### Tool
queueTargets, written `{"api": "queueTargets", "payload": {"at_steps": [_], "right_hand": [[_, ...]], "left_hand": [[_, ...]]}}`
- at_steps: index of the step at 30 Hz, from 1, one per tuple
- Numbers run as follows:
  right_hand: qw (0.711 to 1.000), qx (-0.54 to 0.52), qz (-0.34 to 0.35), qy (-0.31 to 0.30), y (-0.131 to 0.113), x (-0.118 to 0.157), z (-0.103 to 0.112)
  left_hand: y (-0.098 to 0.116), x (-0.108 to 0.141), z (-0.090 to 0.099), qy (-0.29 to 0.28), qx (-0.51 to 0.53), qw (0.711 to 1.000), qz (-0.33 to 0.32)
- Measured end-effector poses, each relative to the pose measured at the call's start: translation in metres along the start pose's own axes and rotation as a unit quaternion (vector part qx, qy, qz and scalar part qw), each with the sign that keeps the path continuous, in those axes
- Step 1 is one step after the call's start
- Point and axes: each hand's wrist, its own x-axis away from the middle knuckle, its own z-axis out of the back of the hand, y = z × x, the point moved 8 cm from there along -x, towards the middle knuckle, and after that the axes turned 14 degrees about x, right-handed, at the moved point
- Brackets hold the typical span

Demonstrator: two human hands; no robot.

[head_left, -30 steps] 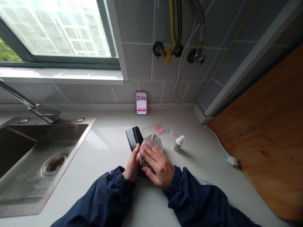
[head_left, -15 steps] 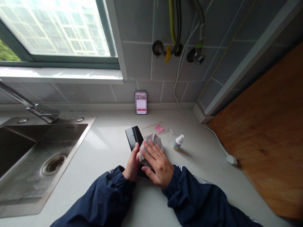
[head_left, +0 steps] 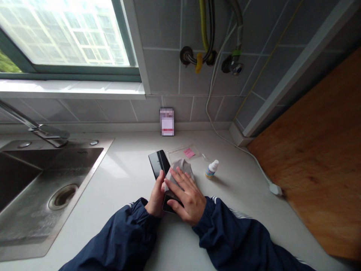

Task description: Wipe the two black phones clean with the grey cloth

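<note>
My left hand (head_left: 156,197) is closed round the left side of a black smartphone (head_left: 158,162), its thumb along the edge. The phone is tilted, its glossy upper part uncovered. A grey cloth (head_left: 182,165) lies over its middle. On top of the cloth, my right hand (head_left: 188,197) rests flat with fingers stretched out, its thumb over the phone's dark lower end. The cloth's lower part is hidden beneath those fingers. To the right stands a small white-capped bottle (head_left: 212,169). Behind the cloth lies a clear plastic case or sleeve (head_left: 176,153) with a pink slip (head_left: 188,153).
A steel sink (head_left: 93,165) with a faucet (head_left: 53,137) is at the left. Another phone (head_left: 167,122) leans on the tiled wall. A white cable (head_left: 222,140) runs to a plug (head_left: 275,189) by the wooden panel (head_left: 318,162). The white counter (head_left: 118,195) spans the middle.
My right hand has shifted very slightly left over the cloth. The view has moved a little; the left hand's hold on the smartphone looks the same.
</note>
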Motion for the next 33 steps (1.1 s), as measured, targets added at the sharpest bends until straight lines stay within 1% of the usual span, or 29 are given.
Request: {"api": "queueTargets", "payload": {"at_steps": [4, 7, 11, 16, 19, 23, 26, 28, 33], "right_hand": [[1.0, -0.017, -0.012, 0.016, 0.001, 0.0, 0.003], [0.999, -0.02, -0.014, 0.022, 0.001, 0.001, 0.004], [1.0, -0.014, -0.013, 0.022, 0.0, 0.001, 0.004], [0.999, 0.005, -0.012, 0.03, 0.0, 0.001, 0.004], [0.999, 0.018, -0.017, 0.042, 0.0, 0.001, 0.004], [0.998, 0.029, -0.025, 0.056, 0.001, 0.002, 0.003], [0.997, 0.028, -0.029, 0.059, 0.002, 0.002, 0.003], [0.997, 0.022, -0.029, 0.067, 0.002, 0.002, 0.005], [0.992, -0.001, -0.054, 0.118, 0.003, 0.003, 0.015]], "left_hand": [[0.001, -0.002, 0.004, 0.006, -0.007, 1.0, -0.003], [0.001, -0.001, 0.002, 0.008, -0.01, 1.0, -0.01], [0.004, 0.0, -0.001, 0.005, -0.013, 1.0, -0.026], [0.003, 0.0, 0.0, -0.003, -0.018, 1.0, -0.026], [0.003, -0.002, -0.001, -0.015, -0.026, 0.999, -0.03], [0.005, -0.004, -0.004, -0.04, -0.026, 0.997, -0.053], [0.008, -0.005, -0.002, -0.025, -0.029, 0.997, -0.066], [0.007, -0.004, -0.001, -0.012, -0.036, 0.997, -0.065], [0.004, 0.001, -0.006, -0.003, -0.048, 0.997, -0.057]]}}
